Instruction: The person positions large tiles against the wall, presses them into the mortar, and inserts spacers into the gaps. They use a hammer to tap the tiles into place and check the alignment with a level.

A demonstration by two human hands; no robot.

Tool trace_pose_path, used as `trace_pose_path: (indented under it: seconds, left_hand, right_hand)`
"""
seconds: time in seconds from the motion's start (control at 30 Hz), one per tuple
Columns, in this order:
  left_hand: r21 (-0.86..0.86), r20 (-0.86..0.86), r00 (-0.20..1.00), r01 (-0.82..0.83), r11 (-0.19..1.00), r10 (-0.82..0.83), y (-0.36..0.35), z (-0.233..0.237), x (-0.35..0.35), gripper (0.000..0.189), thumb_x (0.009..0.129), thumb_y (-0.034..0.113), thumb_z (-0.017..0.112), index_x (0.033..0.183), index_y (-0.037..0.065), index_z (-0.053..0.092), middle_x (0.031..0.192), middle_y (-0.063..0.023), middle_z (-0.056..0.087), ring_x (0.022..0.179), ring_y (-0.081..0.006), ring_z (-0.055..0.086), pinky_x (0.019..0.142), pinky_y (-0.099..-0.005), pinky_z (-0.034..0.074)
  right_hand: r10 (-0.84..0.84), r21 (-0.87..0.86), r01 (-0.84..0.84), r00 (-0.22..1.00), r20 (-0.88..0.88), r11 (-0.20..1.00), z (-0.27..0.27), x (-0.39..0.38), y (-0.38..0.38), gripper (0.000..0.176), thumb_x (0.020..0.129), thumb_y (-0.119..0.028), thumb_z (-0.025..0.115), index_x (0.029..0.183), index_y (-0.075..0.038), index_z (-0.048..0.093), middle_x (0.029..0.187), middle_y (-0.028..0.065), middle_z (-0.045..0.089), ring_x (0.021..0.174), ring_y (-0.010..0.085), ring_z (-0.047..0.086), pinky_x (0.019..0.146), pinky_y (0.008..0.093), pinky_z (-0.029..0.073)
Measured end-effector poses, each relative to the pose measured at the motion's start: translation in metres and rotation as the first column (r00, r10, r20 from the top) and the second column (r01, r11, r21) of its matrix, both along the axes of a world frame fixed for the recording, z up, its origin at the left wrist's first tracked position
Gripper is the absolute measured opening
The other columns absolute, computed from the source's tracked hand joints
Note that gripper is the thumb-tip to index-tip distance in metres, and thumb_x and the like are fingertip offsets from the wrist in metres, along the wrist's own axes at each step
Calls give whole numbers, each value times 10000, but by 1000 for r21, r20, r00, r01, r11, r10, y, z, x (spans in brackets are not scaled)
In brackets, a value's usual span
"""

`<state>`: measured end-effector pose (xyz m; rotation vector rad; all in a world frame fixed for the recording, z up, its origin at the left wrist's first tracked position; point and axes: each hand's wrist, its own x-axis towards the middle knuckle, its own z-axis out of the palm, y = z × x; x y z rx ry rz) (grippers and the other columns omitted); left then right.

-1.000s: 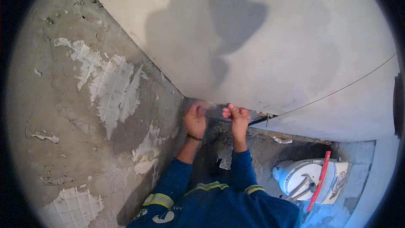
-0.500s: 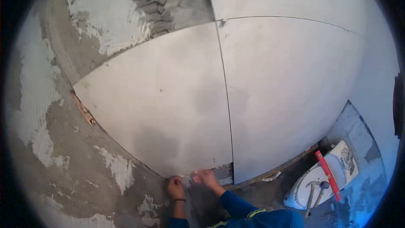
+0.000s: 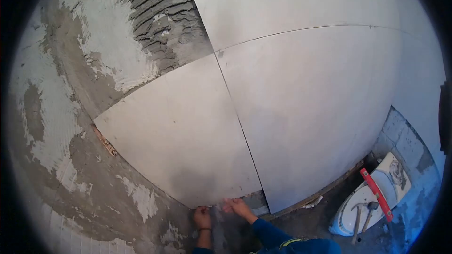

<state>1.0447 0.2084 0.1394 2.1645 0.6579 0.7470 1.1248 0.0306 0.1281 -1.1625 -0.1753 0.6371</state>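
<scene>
A large pale tile (image 3: pixel 174 136) stands against the wall, its bottom edge higher than that of the neighbouring tile (image 3: pixel 310 113). My left hand (image 3: pixel 202 218), a band at its wrist, is at the tile's lower left corner with its fingers curled together; I cannot tell what they hold. To its right, my right hand (image 3: pixel 239 208) reaches up to the same bottom edge, palm partly turned up and fingers stretched out. A narrow dark joint separates the two tiles. Below the first tile a grey strip of wall (image 3: pixel 256 202) shows beside my right hand.
A white toilet (image 3: pixel 346 221) at lower right bears a red spirit level (image 3: pixel 376 194), a hammer (image 3: pixel 357 223) and a dark-headed mallet (image 3: pixel 369 214). Ridged grey mortar (image 3: pixel 155 9) covers wall at upper left. A wood piece (image 3: pixel 104 141) sits by the tile's left edge.
The view has swung, so tiles and toilet sit lower in it. Both hands stay at the tile's bottom edge; the right hand's fingers look more spread.
</scene>
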Motion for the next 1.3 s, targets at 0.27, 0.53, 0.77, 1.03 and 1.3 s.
trace_pose_path:
  seconds: [0.27,0.53,0.77,1.03,1.3]
  left_hand:
    - [-80,186,976,128,989,-111,22,-43,5,131,846,104,646,931,5,636,862,-118,665,783,-204,618,744,-344,482]
    - [-411,52,988,-112,905,146,-4,-29,4,172,780,66,724,929,45,640,853,-35,650,802,-123,598,736,-279,487]
    - [-792,74,928,-167,587,364,-12,-8,10,213,725,18,754,862,71,601,818,6,619,709,-119,564,663,-269,475]
    - [-697,53,976,-115,708,211,-5,-11,-3,246,715,51,778,902,79,622,843,-8,639,752,-134,583,692,-281,489]
    - [-521,179,962,272,809,-208,17,-50,-4,220,830,87,663,1028,12,604,957,-103,648,846,-215,604,753,-349,512]
  right_hand:
    - [-54,123,41,993,103,992,-10,0,0,278,937,-239,520,905,-5,667,754,75,667,633,142,596,572,279,473]
    - [-59,31,62,994,-96,998,9,-7,9,420,856,-303,656,1052,67,619,968,139,687,769,171,666,675,273,531]
    - [-109,72,121,982,-154,990,6,-12,29,262,899,-238,619,964,14,653,925,108,694,752,184,667,673,288,538]
    - [-107,69,105,994,21,992,1,-16,30,295,918,-182,543,1008,80,642,965,162,687,826,208,672,764,322,543]
    - [-56,98,71,987,-148,993,8,-10,10,308,917,-264,587,1029,17,649,927,107,689,780,175,665,713,286,537]
